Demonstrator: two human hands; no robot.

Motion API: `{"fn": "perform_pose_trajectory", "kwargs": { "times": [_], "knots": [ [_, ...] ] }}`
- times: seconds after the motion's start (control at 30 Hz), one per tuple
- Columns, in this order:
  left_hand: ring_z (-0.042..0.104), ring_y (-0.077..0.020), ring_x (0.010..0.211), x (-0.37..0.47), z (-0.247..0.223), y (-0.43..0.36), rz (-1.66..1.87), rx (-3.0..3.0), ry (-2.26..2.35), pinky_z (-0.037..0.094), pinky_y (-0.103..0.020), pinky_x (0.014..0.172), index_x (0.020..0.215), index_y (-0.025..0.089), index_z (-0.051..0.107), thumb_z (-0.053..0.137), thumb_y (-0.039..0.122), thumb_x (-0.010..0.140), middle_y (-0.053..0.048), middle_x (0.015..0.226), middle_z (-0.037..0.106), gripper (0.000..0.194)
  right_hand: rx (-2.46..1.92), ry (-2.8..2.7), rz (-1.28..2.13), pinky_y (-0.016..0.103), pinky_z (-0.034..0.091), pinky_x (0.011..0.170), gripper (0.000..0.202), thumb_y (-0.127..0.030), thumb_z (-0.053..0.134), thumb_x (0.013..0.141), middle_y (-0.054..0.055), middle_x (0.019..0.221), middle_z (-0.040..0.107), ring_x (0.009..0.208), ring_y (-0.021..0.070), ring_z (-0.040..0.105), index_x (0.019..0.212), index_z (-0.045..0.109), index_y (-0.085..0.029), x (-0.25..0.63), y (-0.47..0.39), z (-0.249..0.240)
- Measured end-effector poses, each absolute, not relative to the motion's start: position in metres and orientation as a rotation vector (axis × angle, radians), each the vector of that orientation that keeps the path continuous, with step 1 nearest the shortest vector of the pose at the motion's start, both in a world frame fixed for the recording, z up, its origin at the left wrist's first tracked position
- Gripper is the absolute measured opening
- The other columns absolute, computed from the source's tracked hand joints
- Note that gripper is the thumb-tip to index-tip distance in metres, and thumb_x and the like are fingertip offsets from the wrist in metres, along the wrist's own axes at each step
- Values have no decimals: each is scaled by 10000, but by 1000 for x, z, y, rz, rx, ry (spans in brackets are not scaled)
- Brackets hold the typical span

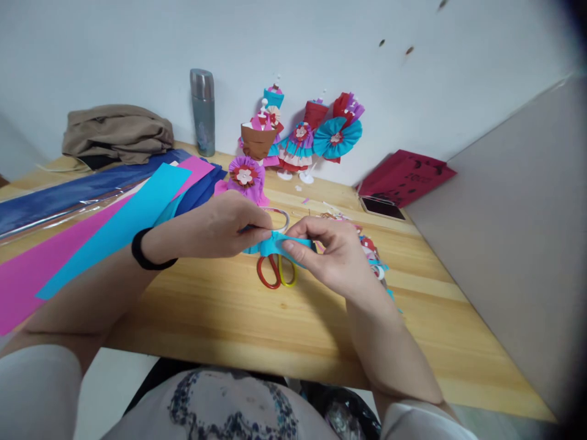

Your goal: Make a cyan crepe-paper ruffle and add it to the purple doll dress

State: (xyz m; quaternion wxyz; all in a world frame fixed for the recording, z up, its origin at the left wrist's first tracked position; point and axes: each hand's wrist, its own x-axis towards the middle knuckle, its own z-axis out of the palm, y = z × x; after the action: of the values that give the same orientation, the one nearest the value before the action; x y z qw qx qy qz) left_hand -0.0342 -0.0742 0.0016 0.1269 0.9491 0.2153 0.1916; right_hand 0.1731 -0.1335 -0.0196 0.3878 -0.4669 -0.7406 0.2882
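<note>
Across a wooden table (211,311), long pink and blue sheets (119,226) lie flat at left, presumably to stay uncreased; small paper dresses (302,131) stand by the wall (137,49), apparently clear of handling; a magenta bag (389,177) slants at right, its dark lettering too blurred to read surely. The left hand (224,223) and right hand (332,253) meet above red-and-yellow-handled scissors (279,276); their fingers (302,253) pinch a gathered blue strip (275,244), seemingly to hold its folds.

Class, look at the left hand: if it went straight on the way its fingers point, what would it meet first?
Past the blue strip it pinches, the left hand would probably meet the right hand first, though one view leaves depth uncertain.
</note>
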Motion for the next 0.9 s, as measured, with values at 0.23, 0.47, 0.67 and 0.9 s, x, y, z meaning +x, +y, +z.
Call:
{"fn": "perform_pose_trajectory", "kwargs": {
  "times": [0.23, 0.47, 0.67, 0.9],
  "knots": [
    [358, -91, 548, -31, 1, -77, 505, 2739, 696, 256, -250, 554, 615, 143, 534, 443, 193, 913, 21, 563, 463, 316, -1192, -1849, 762, 246, 370, 527, 137, -266, 642, 803, -8, 598, 612, 546, 110, 495, 696, 638, -181, 170, -134, -20],
    [400, -101, 554, -32, -3, -75, 541, 2771, 635, 282, -246, 556, 626, 153, 522, 423, 211, 934, 11, 575, 487, 329, -1254, -1785, 686, 248, 357, 502, 132, -266, 670, 772, -25, 551, 568, 502, 104, 464, 683, 606, -193, 170, -132, -22],
    [452, -112, 586, -32, -3, -75, 564, 2805, 614, 310, -241, 573, 616, 154, 509, 401, 212, 941, -5, 591, 520, 347, -1224, -1749, 697, 235, 328, 477, 153, -241, 666, 746, -38, 537, 553, 483, 91, 445, 647, 558, -199, 170, -128, -24],
    [462, -119, 594, -32, -2, -76, 527, 2810, 605, 326, -255, 591, 634, 159, 517, 396, 223, 957, -4, 602, 529, 351, -1221, -1681, 710, 235, 314, 466, 166, -228, 663, 721, -51, 538, 538, 472, 88, 445, 651, 513, -210, 169, -127, -27]
  ]
}}
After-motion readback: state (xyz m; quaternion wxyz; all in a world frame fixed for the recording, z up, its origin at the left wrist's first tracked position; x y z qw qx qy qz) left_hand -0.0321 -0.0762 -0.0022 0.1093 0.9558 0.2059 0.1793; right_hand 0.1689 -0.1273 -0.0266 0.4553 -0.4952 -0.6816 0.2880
